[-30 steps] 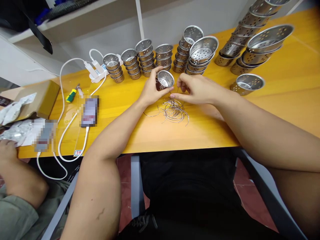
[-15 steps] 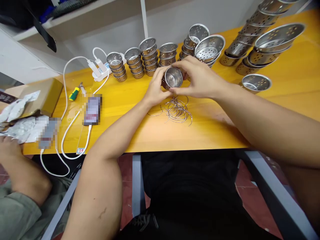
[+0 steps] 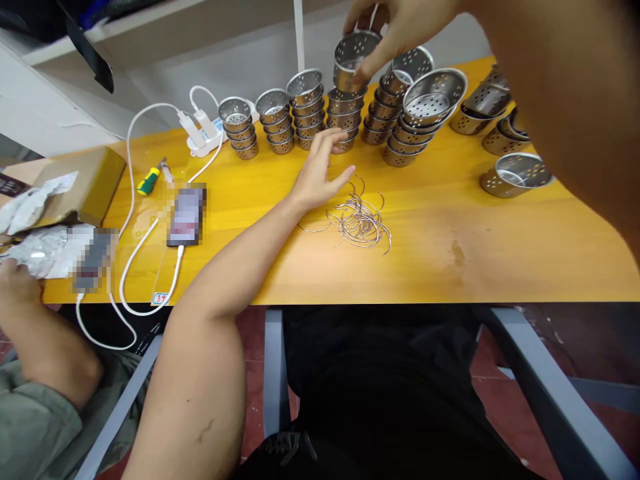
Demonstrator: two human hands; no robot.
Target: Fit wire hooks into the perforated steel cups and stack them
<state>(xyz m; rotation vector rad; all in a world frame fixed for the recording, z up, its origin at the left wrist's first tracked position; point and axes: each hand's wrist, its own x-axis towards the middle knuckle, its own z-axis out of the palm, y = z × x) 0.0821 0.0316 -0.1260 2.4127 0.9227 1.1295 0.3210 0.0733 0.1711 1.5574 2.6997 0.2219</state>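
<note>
My right hand [image 3: 387, 33] grips a perforated metal cup [image 3: 346, 67] by its rim, thumb on the near side and fingers behind. The cup is at the top of a stack of similar cups [image 3: 344, 120]; whether it rests on them or hangs just above I cannot tell. My left hand [image 3: 320, 175] holds nothing, its fingers apart, just above the table in front of that stack. Close to its thumb lies a tangled pile of thin metal wire rings [image 3: 361, 223].
More perforated cup stacks [image 3: 306, 107] line the wall, with larger cups [image 3: 434, 100] to the right. A single cup [image 3: 515, 177] stands apart. Leftward are a phone [image 3: 187, 217], white cables, a power strip [image 3: 205, 140], a screwdriver [image 3: 149, 181] and a cardboard box [image 3: 95, 183]. Another person's hand [image 3: 17, 280] is far left.
Both hands held a cup above the wire rings. My right hand has carried a cup up and back to the stack, while my left hand has let go and opened.
</note>
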